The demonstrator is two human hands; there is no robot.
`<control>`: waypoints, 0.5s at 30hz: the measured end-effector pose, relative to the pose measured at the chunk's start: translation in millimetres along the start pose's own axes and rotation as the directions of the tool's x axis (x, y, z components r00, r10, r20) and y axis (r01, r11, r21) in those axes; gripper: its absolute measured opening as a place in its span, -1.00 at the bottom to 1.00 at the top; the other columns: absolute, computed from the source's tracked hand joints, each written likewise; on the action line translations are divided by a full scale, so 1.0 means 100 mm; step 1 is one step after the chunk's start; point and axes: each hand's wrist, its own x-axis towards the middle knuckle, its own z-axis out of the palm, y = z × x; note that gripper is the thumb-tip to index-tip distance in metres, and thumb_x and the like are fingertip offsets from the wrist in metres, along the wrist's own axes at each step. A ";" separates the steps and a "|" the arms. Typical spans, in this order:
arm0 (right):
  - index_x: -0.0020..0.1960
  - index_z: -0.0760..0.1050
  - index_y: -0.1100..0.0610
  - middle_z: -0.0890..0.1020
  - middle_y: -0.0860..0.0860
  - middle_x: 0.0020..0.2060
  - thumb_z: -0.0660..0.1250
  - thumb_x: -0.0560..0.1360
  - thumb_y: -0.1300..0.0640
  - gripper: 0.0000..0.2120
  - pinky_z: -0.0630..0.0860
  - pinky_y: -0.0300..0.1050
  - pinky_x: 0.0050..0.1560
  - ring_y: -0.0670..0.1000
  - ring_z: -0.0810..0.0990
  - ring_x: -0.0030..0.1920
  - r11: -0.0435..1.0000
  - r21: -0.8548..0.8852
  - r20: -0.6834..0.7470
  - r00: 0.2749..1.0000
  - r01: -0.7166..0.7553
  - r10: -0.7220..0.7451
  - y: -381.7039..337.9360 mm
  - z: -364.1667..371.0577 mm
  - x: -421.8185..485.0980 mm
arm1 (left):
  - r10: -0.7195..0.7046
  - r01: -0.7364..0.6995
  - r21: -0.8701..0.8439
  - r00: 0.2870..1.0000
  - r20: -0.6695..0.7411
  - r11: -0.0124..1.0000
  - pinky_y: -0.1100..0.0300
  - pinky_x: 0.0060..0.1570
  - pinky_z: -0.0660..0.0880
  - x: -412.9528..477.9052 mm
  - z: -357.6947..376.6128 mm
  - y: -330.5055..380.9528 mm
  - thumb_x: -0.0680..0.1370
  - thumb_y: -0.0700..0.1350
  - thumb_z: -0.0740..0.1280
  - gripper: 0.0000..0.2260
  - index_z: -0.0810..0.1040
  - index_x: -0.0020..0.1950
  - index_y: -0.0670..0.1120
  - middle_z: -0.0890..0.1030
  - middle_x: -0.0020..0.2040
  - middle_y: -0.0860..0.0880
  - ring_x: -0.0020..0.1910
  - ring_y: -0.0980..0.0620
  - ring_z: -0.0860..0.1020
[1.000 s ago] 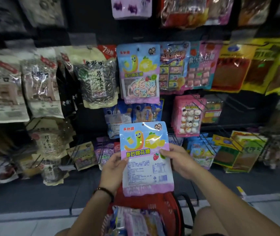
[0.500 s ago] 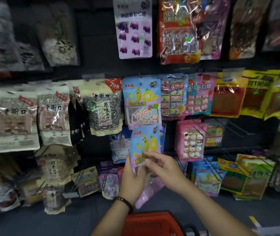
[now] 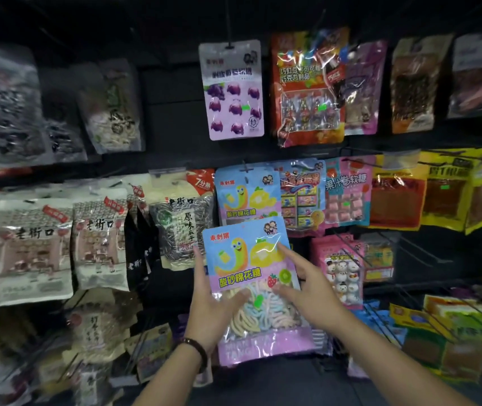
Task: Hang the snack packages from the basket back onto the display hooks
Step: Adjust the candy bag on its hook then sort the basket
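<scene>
A blue and pink candy package (image 3: 245,259) with a yellow worm cartoon and pastel candy strips is held upright in front of the display. My left hand (image 3: 213,306) grips its left edge, thumb on the clear window. My right hand (image 3: 307,291) pinches its right side, with the thumb on the front and the index finger along the edge. A matching package (image 3: 242,194) hangs on a hook (image 3: 245,169) just behind and above it, partly covered. The basket is out of view.
Hooks full of snack bags cover the dark wall: a purple grape candy bag (image 3: 232,92) above, seed bags (image 3: 179,227) to the left, a pink snowman pack (image 3: 340,268) and yellow bags (image 3: 438,191) to the right. Lower hooks stick out at right.
The package has been turned front-side toward me and lifted up to the matching one on the hook. My view tilted upward and the red basket dropped out of sight.
</scene>
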 end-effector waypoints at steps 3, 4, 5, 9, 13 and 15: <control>0.56 0.30 -0.44 0.38 -0.26 0.59 0.53 0.56 0.26 -0.17 0.64 0.04 0.34 0.00 0.47 0.53 0.999 0.038 -0.046 0.999 0.031 -0.029 -0.12 -0.01 0.17 | 0.035 -0.042 0.087 0.996 0.078 0.995 0.17 0.06 0.68 0.17 0.01 0.14 0.42 -0.37 0.61 0.10 0.11 0.63 0.43 0.39 0.48 0.36 0.38 0.22 0.53; 0.56 0.29 -0.43 0.36 -0.26 0.60 0.52 0.56 0.27 -0.16 0.64 0.02 0.33 0.02 0.45 0.56 0.999 0.040 -0.064 0.997 0.037 -0.034 -0.16 -0.02 0.25 | 0.056 -0.070 0.149 0.994 0.098 0.986 0.23 0.03 0.68 0.24 0.02 0.21 0.42 -0.36 0.61 0.05 0.18 0.61 0.42 0.33 0.45 0.41 0.40 0.22 0.48; 0.58 0.29 -0.40 0.33 -0.26 0.61 0.52 0.56 0.28 -0.16 0.62 -0.04 0.35 0.01 0.40 0.59 0.999 0.036 -0.077 0.996 0.041 -0.038 -0.19 -0.04 0.32 | 0.069 -0.090 0.203 0.991 0.112 0.975 0.24 0.03 0.68 0.34 0.01 0.26 0.42 -0.34 0.61 0.01 0.23 0.59 0.42 0.28 0.43 0.46 0.43 0.19 0.44; 0.66 0.22 -0.27 0.28 -0.32 0.61 0.50 0.57 0.30 -0.14 0.52 -0.23 0.40 -0.14 0.23 0.64 0.999 -0.002 -0.087 0.995 0.052 -0.052 -0.29 -0.11 0.56 | 0.080 -0.126 0.263 0.981 0.177 0.957 0.39 -0.08 0.62 0.67 0.00 0.45 0.47 -0.41 0.55 -0.09 0.30 0.60 0.28 0.28 0.60 0.19 0.18 0.45 0.57; 0.70 0.16 -0.14 0.25 -0.24 0.63 0.46 0.59 0.35 -0.14 0.57 -0.04 0.38 -0.47 0.37 0.36 0.998 -0.032 -0.112 0.992 0.058 -0.062 -0.40 -0.18 0.72 | 0.080 -0.127 0.249 0.978 0.190 0.960 0.29 -0.14 0.67 0.91 0.04 0.56 0.48 -0.44 0.51 -0.10 0.28 0.62 0.23 0.21 0.67 0.08 -0.22 0.56 0.57; 0.70 0.15 -0.16 0.22 -0.18 0.66 0.46 0.59 0.35 -0.13 0.53 0.05 0.37 -0.56 0.37 0.25 0.997 -0.040 -0.112 0.992 0.059 -0.064 -0.41 -0.21 0.81 | 0.087 -0.135 0.274 0.979 0.182 0.952 0.21 -0.15 0.70 0.99 0.07 0.59 0.49 -0.44 0.51 -0.11 0.27 0.63 0.21 0.18 0.68 0.08 -0.21 0.55 0.58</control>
